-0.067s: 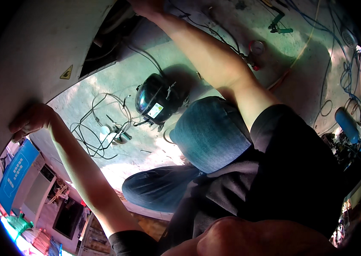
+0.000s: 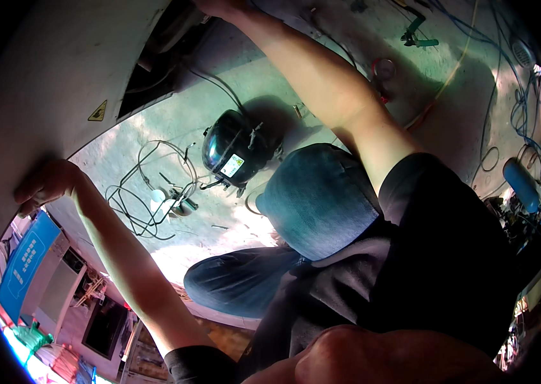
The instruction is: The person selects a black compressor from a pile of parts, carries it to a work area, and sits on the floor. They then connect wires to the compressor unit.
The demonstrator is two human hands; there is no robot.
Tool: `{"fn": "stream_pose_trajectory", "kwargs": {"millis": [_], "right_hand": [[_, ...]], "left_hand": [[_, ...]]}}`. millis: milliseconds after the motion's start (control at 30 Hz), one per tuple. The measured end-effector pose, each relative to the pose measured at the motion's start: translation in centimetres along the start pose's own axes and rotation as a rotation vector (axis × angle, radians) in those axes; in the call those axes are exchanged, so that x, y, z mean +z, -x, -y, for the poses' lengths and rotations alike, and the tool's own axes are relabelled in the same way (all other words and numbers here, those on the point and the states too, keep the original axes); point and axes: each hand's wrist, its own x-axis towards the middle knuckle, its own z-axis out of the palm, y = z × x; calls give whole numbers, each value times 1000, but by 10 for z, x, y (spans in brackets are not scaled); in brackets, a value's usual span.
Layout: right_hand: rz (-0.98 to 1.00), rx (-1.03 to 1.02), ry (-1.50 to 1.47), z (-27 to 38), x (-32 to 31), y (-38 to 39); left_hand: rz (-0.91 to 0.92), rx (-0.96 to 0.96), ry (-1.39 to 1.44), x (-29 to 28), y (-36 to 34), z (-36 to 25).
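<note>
A large pale appliance cabinet (image 2: 46, 83) with a yellow warning triangle fills the upper left. My left hand (image 2: 46, 182) has its fingers curled at the cabinet's lower edge, gripping it. Beside the dark open compartment (image 2: 165, 61) of the cabinet, my right hand (image 2: 220, 8) reaches to the top rim of the picture. Its fingers are cut off from sight there. On the floor between my arms sits a black, rounded compressor (image 2: 227, 144) with a white label. Two thin dark tubes run from near the compartment toward it.
Loose black wire (image 2: 145, 185) lies tangled with small parts left of the compressor. Green-handled pliers (image 2: 419, 35) rest at the far right, and a red-rimmed gauge (image 2: 384, 68) is partly behind my right forearm. Blue hoses and a blue cylinder (image 2: 521, 185) are at the right.
My right forearm has shifted slightly and now covers more of the gauge. The cabinet's warning triangle sits a little lower and farther left. My left hand keeps its place at the edge.
</note>
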Motion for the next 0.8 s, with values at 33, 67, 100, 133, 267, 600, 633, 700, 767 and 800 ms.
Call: {"fn": "stream_pose_trajectory", "kwargs": {"millis": [33, 67, 100, 133, 267, 600, 633, 700, 767, 800], "right_hand": [[203, 240, -48, 28, -8, 2], [390, 485, -87, 44, -17, 3], [371, 470, -62, 42, -18, 1], [355, 455, -38, 39, -15, -1], [108, 178, -144, 9, 5, -4], [77, 135, -95, 6, 21, -5], [104, 225, -119, 10, 19, 3], [95, 255, -126, 7, 15, 4], [45, 139, -108, 7, 15, 4], [211, 218, -163, 12, 4, -2]], "left_hand": [[-10, -5, 9, -12, 0, 7], [-13, 7, 6, -17, -1, 10], [-15, 16, 1, -15, -2, 11], [-11, 47, -44, -13, -4, 12], [41, -100, 443, -4, 3, -19], [-116, 98, -112, 3, -17, 37], [-98, -5, 125, 1, -10, 22], [-105, -135, 353, -1, 7, -17], [-158, -180, 309, -10, 18, -47], [-125, -60, 138, -10, 11, -17]]}}
